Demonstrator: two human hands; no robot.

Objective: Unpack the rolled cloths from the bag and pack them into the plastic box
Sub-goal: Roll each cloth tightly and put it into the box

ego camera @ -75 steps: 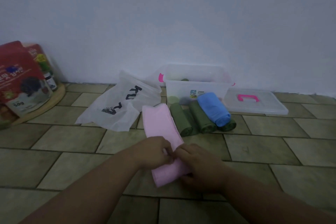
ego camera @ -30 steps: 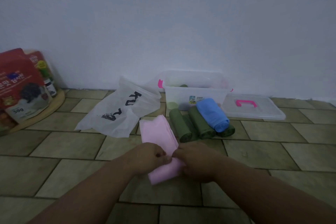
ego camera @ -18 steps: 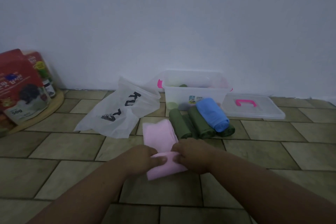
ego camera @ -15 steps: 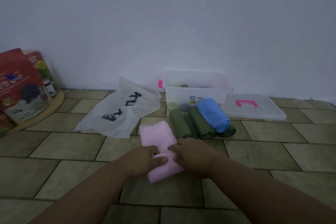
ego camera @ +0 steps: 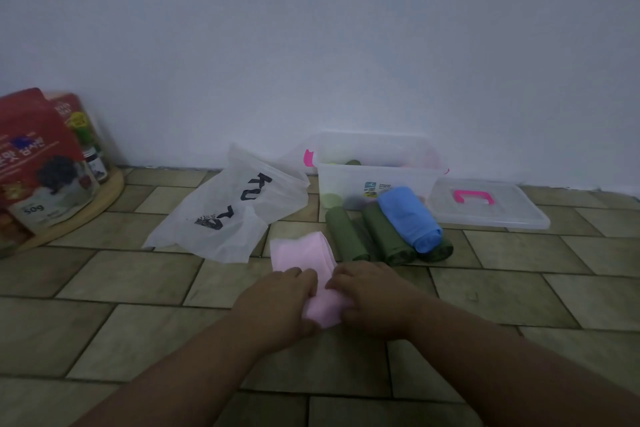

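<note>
1. Nearest, both hands are on the pink cloth (ego camera: 304,258) on the tile floor (ego camera: 138,274), side by side.
2. Left hand (ego camera: 277,305) has its fingers curled over the cloth's near left part, gripping the rolled end.
3. Right hand (ego camera: 370,298) is curled the same way on the near right part, gripping it too.
4. Pink cloth: near end bunched into a roll between the hands, far end flat and folded; long axis runs near to far, tilted slightly left at the far end.
5. Just beyond, right of the pink cloth, green rolls (ego camera: 346,236) lie side by side on the floor, long axes near to far, near ends splayed a bit right.
6. Blue roll (ego camera: 408,217) lies on top of the right green rolls, same direction.
7. Bag (ego camera: 235,215), white with black print, lies flat left of the rolls, mouth toward the wall.
8. Box (ego camera: 377,173), clear, open, stands against the wall behind the rolls; something green shows inside, the rest unclear.
9. Lid (ego camera: 485,208) with pink handle lies flat right of the box.
10. Far left: red packets (ego camera: 34,163) on a round wooden tray (ego camera: 86,208).
</note>
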